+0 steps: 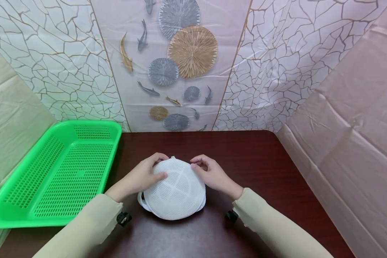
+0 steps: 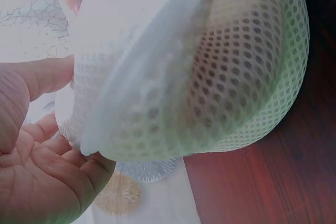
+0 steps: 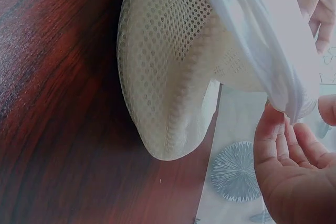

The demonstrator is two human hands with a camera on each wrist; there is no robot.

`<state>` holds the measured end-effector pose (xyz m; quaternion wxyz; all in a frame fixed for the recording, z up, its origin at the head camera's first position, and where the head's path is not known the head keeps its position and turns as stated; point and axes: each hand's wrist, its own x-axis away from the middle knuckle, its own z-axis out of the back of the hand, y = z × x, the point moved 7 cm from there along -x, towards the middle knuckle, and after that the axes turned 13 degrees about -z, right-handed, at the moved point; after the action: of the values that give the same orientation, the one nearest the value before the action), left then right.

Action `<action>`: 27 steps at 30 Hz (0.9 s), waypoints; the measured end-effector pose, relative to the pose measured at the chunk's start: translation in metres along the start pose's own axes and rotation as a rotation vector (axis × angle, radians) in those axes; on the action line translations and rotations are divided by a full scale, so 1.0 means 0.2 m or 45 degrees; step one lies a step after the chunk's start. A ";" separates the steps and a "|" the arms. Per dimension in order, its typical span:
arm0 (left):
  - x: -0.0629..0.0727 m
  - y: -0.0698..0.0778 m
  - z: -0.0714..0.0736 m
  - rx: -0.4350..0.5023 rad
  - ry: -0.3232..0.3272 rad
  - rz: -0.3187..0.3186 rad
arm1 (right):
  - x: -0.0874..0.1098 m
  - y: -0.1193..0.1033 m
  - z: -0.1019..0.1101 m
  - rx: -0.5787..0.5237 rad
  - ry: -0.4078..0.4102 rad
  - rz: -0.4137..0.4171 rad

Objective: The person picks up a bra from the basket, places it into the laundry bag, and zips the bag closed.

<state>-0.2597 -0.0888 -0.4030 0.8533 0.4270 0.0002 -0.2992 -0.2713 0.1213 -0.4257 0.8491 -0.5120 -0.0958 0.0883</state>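
A white mesh laundry bag (image 1: 174, 190) with a round, flat top is propped over the dark table in the middle of the head view. My left hand (image 1: 145, 175) grips its upper left edge, thumb on the top face and fingers behind the rim. At the upper right edge, my right hand (image 1: 214, 175) pinches the rim between thumb and curled fingers. The wrist views show the bag's bulging mesh side (image 2: 236, 66) and its white seamed rim (image 3: 257, 45). A white strap loop (image 1: 142, 202) sticks out at the lower left.
A green plastic basket (image 1: 114, 157) with slotted walls stands on the left of the dark wooden table (image 1: 245, 154). Patterned cloth (image 1: 264, 71) hangs along the back, and plain beige cloth (image 1: 348, 107) bounds the right side.
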 end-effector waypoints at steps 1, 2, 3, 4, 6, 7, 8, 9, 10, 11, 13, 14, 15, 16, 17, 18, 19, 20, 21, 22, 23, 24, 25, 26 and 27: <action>0.00 0.00 0.00 0.003 0.001 -0.011 | 0.00 0.00 0.00 0.007 0.006 0.001; 0.00 0.01 0.00 0.001 0.000 -0.022 | -0.01 0.01 -0.01 0.009 0.008 0.003; 0.00 0.01 -0.01 0.007 -0.003 -0.035 | -0.01 0.01 -0.01 0.014 0.007 0.003; 0.00 0.01 -0.01 0.012 -0.007 -0.049 | -0.01 0.00 -0.02 0.014 0.003 0.005; 0.01 0.02 -0.02 0.026 -0.017 -0.076 | -0.01 0.00 -0.03 0.015 -0.012 0.010; 0.01 0.02 -0.02 0.030 -0.021 -0.088 | -0.01 -0.01 -0.03 0.014 -0.024 0.013; 0.01 0.02 -0.02 0.036 -0.028 -0.098 | -0.01 -0.01 -0.04 0.016 -0.034 0.013; 0.01 0.02 -0.02 0.042 -0.035 -0.106 | -0.01 -0.02 -0.04 0.019 -0.045 0.009; 0.01 0.02 -0.02 0.047 -0.041 -0.111 | -0.01 -0.02 -0.05 0.014 -0.057 0.005; 0.01 0.02 -0.03 0.046 -0.048 -0.117 | -0.01 -0.03 -0.05 0.017 -0.062 0.005; 0.01 0.02 -0.03 0.048 -0.054 -0.121 | -0.01 -0.03 -0.05 0.029 -0.062 -0.005; 0.01 0.02 -0.03 0.050 -0.056 -0.121 | -0.01 -0.03 -0.05 0.040 -0.055 -0.007; 0.01 0.02 -0.03 0.051 -0.056 -0.121 | 0.00 -0.03 -0.05 0.045 -0.051 -0.007; 0.02 0.02 -0.02 0.050 -0.056 -0.120 | 0.00 -0.03 -0.05 0.052 -0.047 -0.004; 0.01 0.02 -0.02 0.050 -0.056 -0.119 | 0.00 -0.04 -0.05 0.065 -0.046 -0.004; 0.01 0.02 -0.02 0.047 -0.053 -0.117 | 0.01 -0.06 -0.04 0.077 -0.046 -0.002; 0.01 0.02 -0.01 0.045 -0.048 -0.114 | 0.02 -0.08 -0.04 0.086 -0.047 0.002; 0.02 0.02 -0.01 0.045 -0.045 -0.114 | 0.02 -0.08 -0.04 0.092 -0.045 0.011; 0.02 0.02 -0.01 0.043 -0.041 -0.114 | 0.02 -0.08 -0.04 0.093 -0.045 0.022; 0.02 0.01 0.00 0.039 -0.036 -0.115 | 0.02 -0.09 -0.04 0.097 -0.045 0.039; 0.02 0.01 0.00 0.040 -0.029 -0.114 | 0.03 -0.11 -0.03 0.102 -0.040 0.038; 0.02 0.01 0.00 0.035 -0.022 -0.115 | 0.03 -0.11 -0.03 0.099 -0.036 0.042; 0.02 0.01 0.01 0.034 -0.015 -0.114 | 0.02 -0.08 -0.03 0.096 -0.031 0.038; 0.02 0.00 0.01 0.031 -0.010 -0.114 | 0.01 -0.06 -0.04 0.096 -0.024 0.040; 0.02 0.00 0.01 0.027 -0.003 -0.113 | 0.01 -0.06 -0.03 0.101 -0.022 0.037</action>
<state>-0.2576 -0.0928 -0.4026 0.8346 0.4353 0.0149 -0.3372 -0.2677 0.1103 -0.4184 0.8664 -0.4786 -0.0921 0.1088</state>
